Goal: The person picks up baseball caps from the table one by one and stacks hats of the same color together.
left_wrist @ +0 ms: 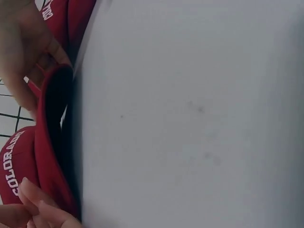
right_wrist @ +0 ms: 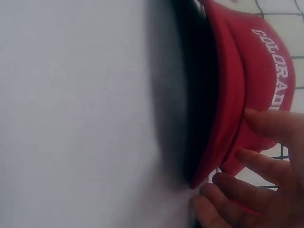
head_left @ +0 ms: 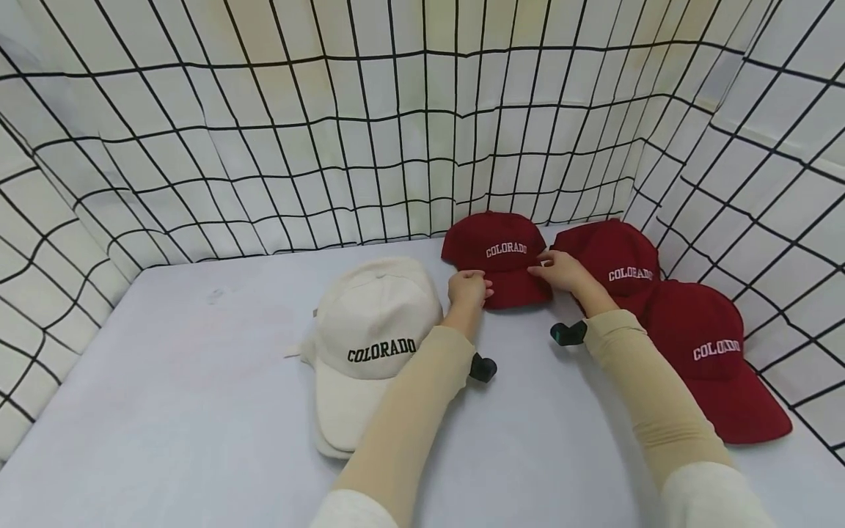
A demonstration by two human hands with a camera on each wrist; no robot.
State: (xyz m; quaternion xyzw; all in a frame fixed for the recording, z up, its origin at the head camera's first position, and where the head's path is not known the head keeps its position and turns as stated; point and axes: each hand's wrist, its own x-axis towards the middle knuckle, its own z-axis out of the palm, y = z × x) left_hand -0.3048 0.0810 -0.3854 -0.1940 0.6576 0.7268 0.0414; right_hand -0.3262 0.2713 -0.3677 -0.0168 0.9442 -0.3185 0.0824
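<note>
Both hands are gripping the brim of a dark red COLORADO cap (head_left: 498, 253) lying at the back of the pale table (head_left: 198, 411): the left hand (head_left: 467, 287) is pinching its left edge, the right hand (head_left: 561, 270) its right edge, fingers curled around the brim. A cream COLORADO cap (head_left: 370, 330) is lying to the left.

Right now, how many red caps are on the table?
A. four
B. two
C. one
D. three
D: three red caps show in the head view, the one both hands hold, one behind the right hand and one nearest the right wall; the fourth cap is cream.
</note>
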